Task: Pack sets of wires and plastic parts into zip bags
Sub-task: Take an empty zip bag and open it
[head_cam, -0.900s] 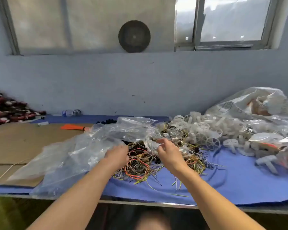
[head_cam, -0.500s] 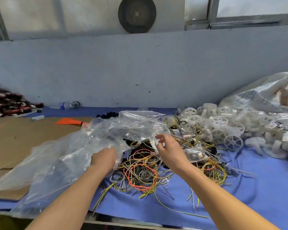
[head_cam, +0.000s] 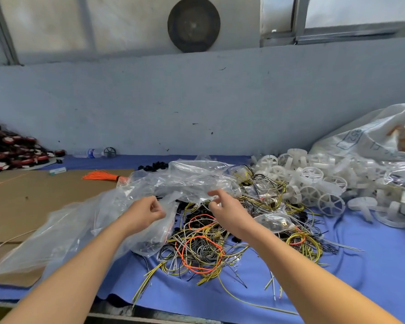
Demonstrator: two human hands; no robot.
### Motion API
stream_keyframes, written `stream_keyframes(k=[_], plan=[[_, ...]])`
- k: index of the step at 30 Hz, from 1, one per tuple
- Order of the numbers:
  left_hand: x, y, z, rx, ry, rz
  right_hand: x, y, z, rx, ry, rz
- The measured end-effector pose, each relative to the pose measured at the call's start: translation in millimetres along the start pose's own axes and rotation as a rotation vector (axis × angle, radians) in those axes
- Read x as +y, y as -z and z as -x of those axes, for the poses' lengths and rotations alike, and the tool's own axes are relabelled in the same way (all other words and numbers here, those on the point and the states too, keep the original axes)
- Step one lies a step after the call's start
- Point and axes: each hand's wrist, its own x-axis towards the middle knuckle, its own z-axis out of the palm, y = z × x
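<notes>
Left hand (head_cam: 143, 213) pinches the clear plastic bag (head_cam: 185, 181) just left of the wire tangle (head_cam: 201, 244); right hand (head_cam: 229, 212) above the tangle, fingers loosely parted at the bag's edge, grip unclear

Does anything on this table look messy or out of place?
Yes. The wires lie in one tangled heap on the blue cloth, loose strands trailing toward the front edge, and crumpled plastic bags sprawl across them.
</notes>
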Motion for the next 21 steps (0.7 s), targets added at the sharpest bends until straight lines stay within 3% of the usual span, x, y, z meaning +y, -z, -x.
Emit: stream_keyframes(k=[8,11,13,16,18,21], plan=[[14.5,-17.0,10.3,-0.024,-0.076,0.208,10.5,-3.6,8.5,-0.131,-0.024,0.048],[39.5,-10.4,15.3,0.236,-0.117,0.205,18.7,7.3,14.1,-0.077,-0.046,0.014],[69.3,-3.6,20.7,0.423,-0.170,0.410,21.8,16.7,13.2,-0.019,-0.072,-0.070],[121.9,-0.5,29.7,0.524,-0.219,0.939,16.6,28.3,9.1,-0.008,-0.235,-0.412],[149.0,-6.6,31.7,0.541,-0.232,1.205,12.7,32.3,11.8,-0.096,-0.404,-0.676],[166.4,-30.1,28.5,0.500,-0.157,1.387,22.9,32.5,17.0,-0.221,-0.371,-1.077]])
